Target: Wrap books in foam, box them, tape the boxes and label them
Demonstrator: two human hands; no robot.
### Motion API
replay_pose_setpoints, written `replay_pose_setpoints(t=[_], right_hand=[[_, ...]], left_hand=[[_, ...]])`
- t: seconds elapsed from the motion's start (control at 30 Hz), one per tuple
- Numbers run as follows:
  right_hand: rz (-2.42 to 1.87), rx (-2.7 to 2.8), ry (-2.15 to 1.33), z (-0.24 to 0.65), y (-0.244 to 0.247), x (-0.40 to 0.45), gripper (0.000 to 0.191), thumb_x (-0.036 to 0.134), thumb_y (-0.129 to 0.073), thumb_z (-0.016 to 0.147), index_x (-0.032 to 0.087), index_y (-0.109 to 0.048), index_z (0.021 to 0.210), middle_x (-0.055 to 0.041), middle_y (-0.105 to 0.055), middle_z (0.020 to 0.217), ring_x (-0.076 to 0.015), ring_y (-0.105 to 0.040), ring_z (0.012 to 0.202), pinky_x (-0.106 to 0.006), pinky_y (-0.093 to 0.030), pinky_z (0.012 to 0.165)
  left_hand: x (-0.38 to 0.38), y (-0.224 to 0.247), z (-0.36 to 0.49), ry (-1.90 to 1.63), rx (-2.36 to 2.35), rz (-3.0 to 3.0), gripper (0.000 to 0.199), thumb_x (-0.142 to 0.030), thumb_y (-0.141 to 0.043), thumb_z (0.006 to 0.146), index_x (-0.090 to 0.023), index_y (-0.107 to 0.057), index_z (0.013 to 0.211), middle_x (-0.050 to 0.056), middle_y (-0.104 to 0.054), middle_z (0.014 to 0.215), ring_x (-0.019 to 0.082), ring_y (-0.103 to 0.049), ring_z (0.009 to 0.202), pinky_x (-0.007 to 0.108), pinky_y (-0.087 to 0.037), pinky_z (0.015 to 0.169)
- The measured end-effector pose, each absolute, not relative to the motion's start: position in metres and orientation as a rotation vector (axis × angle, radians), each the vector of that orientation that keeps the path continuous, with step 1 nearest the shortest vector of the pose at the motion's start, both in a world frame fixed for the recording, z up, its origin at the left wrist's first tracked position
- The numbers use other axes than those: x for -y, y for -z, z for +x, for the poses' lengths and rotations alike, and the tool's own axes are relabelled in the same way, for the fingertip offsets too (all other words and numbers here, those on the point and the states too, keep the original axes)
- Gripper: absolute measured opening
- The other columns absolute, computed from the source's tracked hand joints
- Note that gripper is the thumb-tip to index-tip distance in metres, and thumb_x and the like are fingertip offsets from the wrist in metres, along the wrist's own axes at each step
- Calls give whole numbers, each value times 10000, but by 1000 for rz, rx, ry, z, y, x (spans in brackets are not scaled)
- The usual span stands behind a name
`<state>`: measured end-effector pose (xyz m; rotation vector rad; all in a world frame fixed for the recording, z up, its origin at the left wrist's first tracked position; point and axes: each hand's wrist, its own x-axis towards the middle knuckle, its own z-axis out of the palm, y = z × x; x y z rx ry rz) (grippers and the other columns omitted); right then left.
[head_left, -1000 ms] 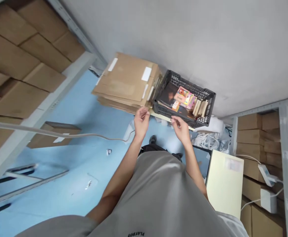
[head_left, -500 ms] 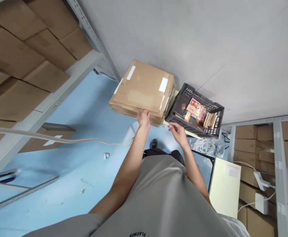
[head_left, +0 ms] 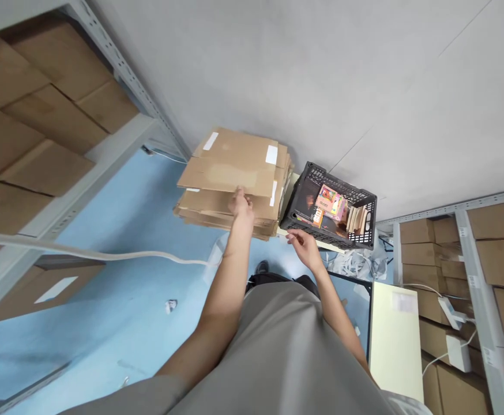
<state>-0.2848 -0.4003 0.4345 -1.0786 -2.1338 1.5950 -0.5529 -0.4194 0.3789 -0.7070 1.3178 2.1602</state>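
Observation:
A stack of flattened cardboard (head_left: 252, 208) lies against the grey wall, its top sheet (head_left: 230, 167) bearing white labels. My left hand (head_left: 241, 204) pinches the near edge of that top sheet, which is tilted up off the sheets below. To the right stands a black plastic crate (head_left: 297, 222) with small colourful boxes (head_left: 332, 203) and a row of thin packs (head_left: 358, 219) inside. My right hand (head_left: 304, 246) is just in front of the crate's near left corner, fingers bent and apart, holding nothing that shows.
Shelves with brown cartons (head_left: 57, 115) rise at the left, and more cartons (head_left: 420, 253) fill a rack at the right. A white cable (head_left: 139, 253) crosses the left side. A pale yellow board (head_left: 392, 340) is beside my right arm. Clear plastic wrap (head_left: 356, 261) lies below the crate.
My left hand has raised the near edge of the top cardboard sheet and moved it back, uncovering sheets beneath. My right hand keeps its place by the crate. The whole view has shifted slightly.

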Motion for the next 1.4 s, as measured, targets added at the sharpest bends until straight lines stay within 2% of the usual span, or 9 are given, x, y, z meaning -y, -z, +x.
replay_pose_setpoints(t=[0.13,0.4,0.5,0.6,0.67,0.77,1.1,1.27,1.4], right_hand=[[-1103,2032,-1585,-279,-446,392,468,644,-706,987,227,-806,1175,-106,-888,1081,-278,-856,935,-408,-678,896],[-1218,1772,-1225,-222,-496,341,498,670,-706,977,219,-817,1156,-119,-887,1106,-284,-834,898,-452,-682,902],[-1302,1646,-1061,-179,-509,332,544,693,-687,986,201,-817,1180,-140,-881,1121,-288,-835,953,-456,-675,940],[-1420,1494,-854,-123,-517,339,559,684,-675,991,182,-819,1192,-161,-871,1140,-293,-830,1007,-455,-663,962],[-1516,1385,-658,-80,-522,353,542,660,-674,990,176,-822,1183,-170,-860,1177,-301,-818,1057,-457,-655,971],[-1653,1200,-389,-11,-528,383,528,638,-676,983,173,-813,1193,-181,-837,1248,-312,-790,1152,-475,-643,1008],[-1871,683,-207,211,-475,484,742,705,-702,910,150,-719,1402,-271,-726,1500,-362,-759,1293,-597,-617,1122],[-1817,596,-234,310,-453,530,764,673,-716,902,132,-709,1441,-261,-758,1462,-347,-758,1325,-576,-590,1184],[-1814,427,-234,375,-441,583,696,593,-770,825,128,-756,1342,-233,-832,1297,-343,-804,1182,-582,-613,1121]], left_hand=[[413,-403,-547,-2374,-1442,-531,366,-206,-797,989,-223,-472,823,-76,-533,779,64,-573,726,174,-525,790],[409,-429,-494,-2269,-1504,126,541,-381,-978,851,-224,-467,768,-83,-430,719,92,-474,688,197,-469,740],[388,-435,-465,-2166,-1349,251,484,-449,-987,840,-224,-558,855,-47,-572,792,124,-614,785,229,-535,832],[361,-437,-425,-2019,-1273,399,452,-529,-971,847,-221,-683,1012,34,-748,1013,184,-730,996,273,-577,948],[344,-438,-393,-1920,-1249,499,455,-565,-947,864,-224,-725,1067,54,-784,1102,210,-744,1065,288,-586,975],[325,-440,-334,-1780,-1203,661,414,-561,-920,887,-216,-749,1038,52,-791,1080,215,-735,1059,283,-582,980],[317,-443,-116,-1212,-937,924,261,-407,-889,905,-220,-768,1041,61,-798,1064,240,-755,1099,309,-581,1025],[321,-427,-3,-988,-883,926,286,-410,-914,864,-218,-783,1030,74,-806,1028,262,-775,1067,366,-606,1043],[325,-413,76,-904,-902,1007,303,-364,-928,836,-213,-813,1072,84,-820,1084,266,-776,1111,389,-609,1096]])
